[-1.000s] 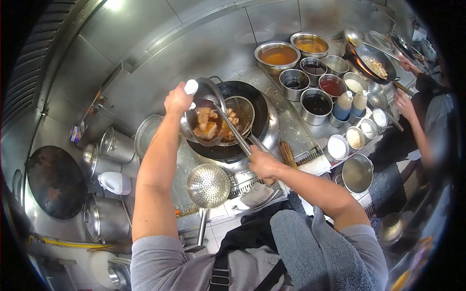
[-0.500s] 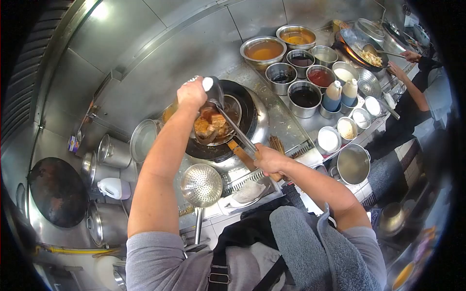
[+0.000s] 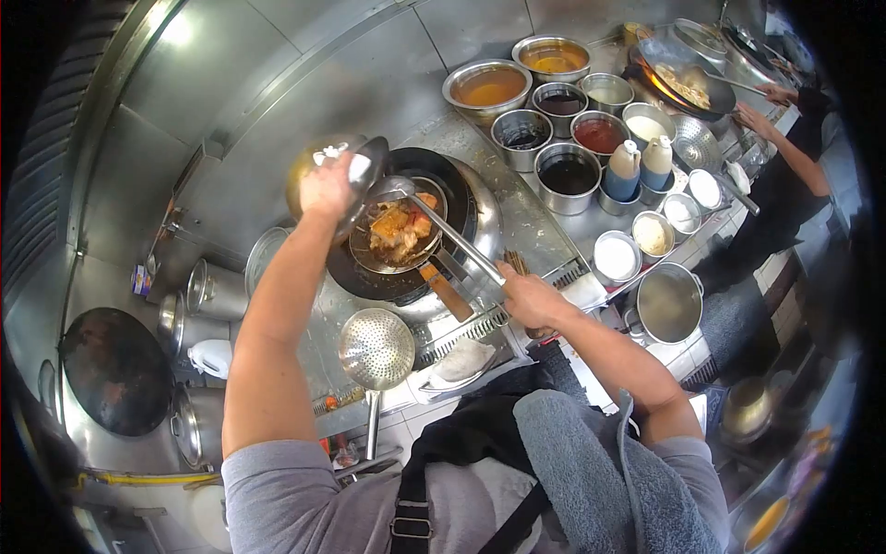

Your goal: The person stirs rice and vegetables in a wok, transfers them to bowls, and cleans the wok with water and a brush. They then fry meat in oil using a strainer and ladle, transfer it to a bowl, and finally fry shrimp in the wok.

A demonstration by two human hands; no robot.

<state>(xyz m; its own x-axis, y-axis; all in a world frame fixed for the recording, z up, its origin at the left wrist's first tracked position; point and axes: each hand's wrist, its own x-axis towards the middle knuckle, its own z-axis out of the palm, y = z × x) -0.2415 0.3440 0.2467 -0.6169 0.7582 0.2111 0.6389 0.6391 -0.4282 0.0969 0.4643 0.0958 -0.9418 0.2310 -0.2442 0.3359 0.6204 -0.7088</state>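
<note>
My left hand point(image 3: 329, 187) is closed on the rim of a dark wok point(image 3: 373, 162), with white cloth showing at the fingers. The wok is tilted up and partly blurred. My right hand point(image 3: 532, 297) grips the handle of a metal ladle point(image 3: 461, 240), whose bowl is beside the tilted wok. Between them, browned food pieces point(image 3: 399, 233) lie in a round strainer with a wooden handle point(image 3: 446, 292). The strainer rests over a larger black wok point(image 3: 346, 277) on the stove.
A perforated skimmer point(image 3: 376, 349) lies in front of the stove. Sauce pots point(image 3: 568, 178) and two squeeze bottles point(image 3: 622, 172) stand to the right. Further right, another person's hands point(image 3: 757, 121) are at a second wok point(image 3: 711, 103). Lidded pots point(image 3: 218, 288) stand at left.
My left hand has moved left with the tilted wok, away from the strainer. The food now lies in the strainer. My right hand has shifted slightly right with the ladle.
</note>
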